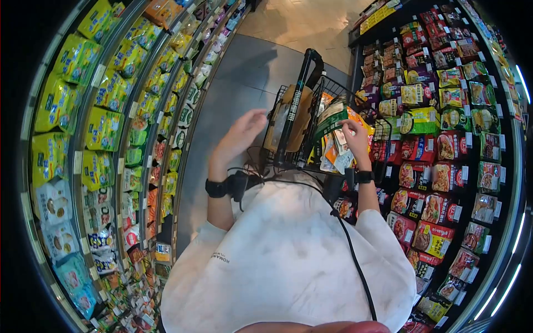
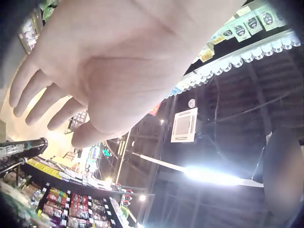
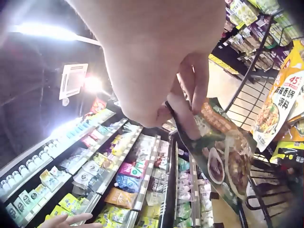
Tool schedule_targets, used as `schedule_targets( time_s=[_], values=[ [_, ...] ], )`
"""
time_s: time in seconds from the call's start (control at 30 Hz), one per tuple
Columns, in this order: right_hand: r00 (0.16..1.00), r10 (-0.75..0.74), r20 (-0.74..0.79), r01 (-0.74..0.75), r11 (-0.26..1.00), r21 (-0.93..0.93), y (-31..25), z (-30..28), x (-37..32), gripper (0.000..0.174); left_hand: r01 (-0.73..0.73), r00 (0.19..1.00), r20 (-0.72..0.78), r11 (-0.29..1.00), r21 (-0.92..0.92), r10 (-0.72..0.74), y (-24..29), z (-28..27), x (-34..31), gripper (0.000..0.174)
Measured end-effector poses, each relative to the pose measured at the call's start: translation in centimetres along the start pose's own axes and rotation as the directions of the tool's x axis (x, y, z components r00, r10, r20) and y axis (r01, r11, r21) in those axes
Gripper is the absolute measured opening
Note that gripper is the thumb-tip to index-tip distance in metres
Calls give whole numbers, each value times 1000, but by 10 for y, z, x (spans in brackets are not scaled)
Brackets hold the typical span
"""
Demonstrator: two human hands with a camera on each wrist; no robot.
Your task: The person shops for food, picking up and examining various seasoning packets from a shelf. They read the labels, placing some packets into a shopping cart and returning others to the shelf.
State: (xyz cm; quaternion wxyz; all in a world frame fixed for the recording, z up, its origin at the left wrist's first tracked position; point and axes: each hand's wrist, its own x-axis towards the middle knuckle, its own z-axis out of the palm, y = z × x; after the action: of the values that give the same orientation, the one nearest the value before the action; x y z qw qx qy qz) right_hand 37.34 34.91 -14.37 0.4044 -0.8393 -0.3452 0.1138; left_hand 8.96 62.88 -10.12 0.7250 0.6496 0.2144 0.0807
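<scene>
My right hand pinches the edge of a green food packet over the shopping cart. In the right wrist view, thumb and fingers meet at the top edge of the packet, whose face carries food pictures. Below and beside it in the cart lie several other packets, among them an orange and white seasoning packet. My left hand is raised left of the cart and holds nothing. Its fingers are extended and slightly apart in the left wrist view.
A brown paper bag or carton sits in the cart's near left part, beside the black handle. Shelves of yellow-green packets run along the left. Racks of red packets line the right. Grey floor runs between them.
</scene>
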Motion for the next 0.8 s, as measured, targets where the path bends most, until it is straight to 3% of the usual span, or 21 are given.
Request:
schedule_targets(
  time_s=[0.1,0.2,0.23,0.3,0.37,0.47,0.5,0.6,0.63,0.7,0.77,0.8],
  values=[
    [993,37,-112,-34,999,26,-40,-19,-6,16,68,993,99,997,-34,-64,9,17,9,45],
    [981,111,-158,-102,993,62,-68,-44,-22,18,-95,980,185,992,84,79,2,37,23,54],
    [978,122,-170,-106,989,99,-79,-49,-27,19,-100,964,253,994,48,85,1,44,29,69],
    [963,209,-169,-176,965,194,-100,-62,-43,22,-195,941,295,979,66,168,5,65,44,78],
    [958,208,-199,-145,946,290,-112,-75,-63,21,-241,917,355,961,133,181,21,88,51,94],
    [928,242,-283,-124,918,377,-142,-98,-94,20,-375,854,439,915,151,277,35,132,55,99],
    [916,238,-323,-102,916,387,-146,-105,-106,20,-464,807,451,882,86,381,32,150,55,90],
    [878,234,-417,-41,906,422,-151,-126,-141,19,-490,665,622,870,-55,413,42,192,46,79],
    [865,232,-445,-18,900,435,-149,-133,-151,19,-507,705,541,859,-67,458,46,212,36,52],
    [852,272,-448,-50,893,447,-142,-151,-182,21,-332,806,560,930,157,193,66,234,22,42],
    [844,274,-462,-22,877,480,-130,-162,-209,28,-448,813,473,884,135,340,56,263,13,28],
    [842,275,-464,-11,869,495,-121,-167,-223,31,-423,816,468,902,86,338,52,278,7,28]
  ],
)
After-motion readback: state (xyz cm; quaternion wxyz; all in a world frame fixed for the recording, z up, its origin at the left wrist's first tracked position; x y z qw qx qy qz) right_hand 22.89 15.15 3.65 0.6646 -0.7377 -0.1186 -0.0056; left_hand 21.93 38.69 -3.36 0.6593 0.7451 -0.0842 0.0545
